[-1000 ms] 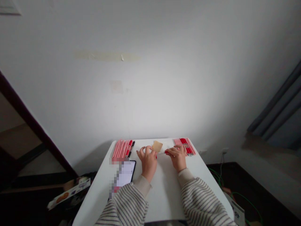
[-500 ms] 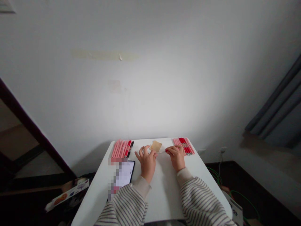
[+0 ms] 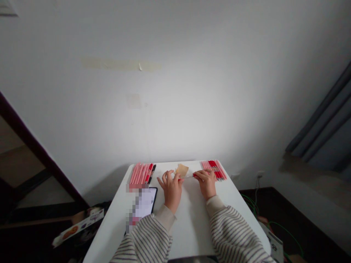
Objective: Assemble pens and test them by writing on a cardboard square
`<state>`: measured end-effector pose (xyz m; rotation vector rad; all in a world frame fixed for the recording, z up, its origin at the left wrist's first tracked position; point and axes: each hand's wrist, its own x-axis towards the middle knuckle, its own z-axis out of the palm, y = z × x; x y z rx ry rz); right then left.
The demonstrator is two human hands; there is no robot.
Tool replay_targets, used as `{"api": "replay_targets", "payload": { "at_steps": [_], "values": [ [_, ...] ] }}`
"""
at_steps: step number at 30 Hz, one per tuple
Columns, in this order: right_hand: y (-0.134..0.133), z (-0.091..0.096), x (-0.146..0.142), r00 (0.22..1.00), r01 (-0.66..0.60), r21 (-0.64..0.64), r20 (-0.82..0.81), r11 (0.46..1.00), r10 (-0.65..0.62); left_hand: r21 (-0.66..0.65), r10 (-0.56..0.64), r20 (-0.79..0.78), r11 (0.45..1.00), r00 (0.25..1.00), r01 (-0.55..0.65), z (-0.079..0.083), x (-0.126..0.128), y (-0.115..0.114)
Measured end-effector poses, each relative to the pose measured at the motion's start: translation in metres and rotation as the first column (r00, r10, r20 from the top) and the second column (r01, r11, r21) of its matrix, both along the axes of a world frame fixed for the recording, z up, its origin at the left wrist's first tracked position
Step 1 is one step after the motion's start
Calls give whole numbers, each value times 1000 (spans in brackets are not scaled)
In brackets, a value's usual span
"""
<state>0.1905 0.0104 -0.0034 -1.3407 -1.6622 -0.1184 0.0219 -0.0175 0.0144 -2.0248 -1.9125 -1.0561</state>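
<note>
Both hands meet at the far middle of the white table. My left hand is closed in a pinch, thumb and index finger at the left end of a thin pale pen piece, its other fingers bent and spread. My right hand pinches the red end of the same slender pen from the right. The fingers hide much of it, so whether it is one piece or two parts I cannot tell. Just behind my left fingertips lies a tan paper scrap on something clear and crinkled.
Pink, red and black pens lie in a row at the far left. Another row of pink and red pens is at the far right, beside my right hand. A phone lies left of my left forearm. The wall rises behind the table.
Almost nothing differs. My left fingertips have shifted very slightly at the pen's left end; the right hand stays in place.
</note>
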Motion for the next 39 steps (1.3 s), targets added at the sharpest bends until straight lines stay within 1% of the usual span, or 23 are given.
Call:
{"api": "replay_targets", "payload": {
  "at_steps": [9,16,23,28,39],
  "values": [
    [1,-3,0,1000,4,-8,-11,1000,-4,-6,12,-4,1000,1000,-12,0,0,0],
    [1,-1,0,1000,11,-32,19,999,-10,-1,29,-14,1000,999,-29,-4,-1,1],
    [1,-2,0,1000,11,-35,0,999,-11,25,17,-16,1000,1000,-17,-4,-1,2],
    [1,-3,0,1000,14,-38,0,999,-15,15,6,2,1000,1000,-6,-4,-1,1],
    [0,-1,-1,1000,0,-29,-23,1000,0,13,23,-1,1000,1000,-23,-4,-1,2]
  ]
}}
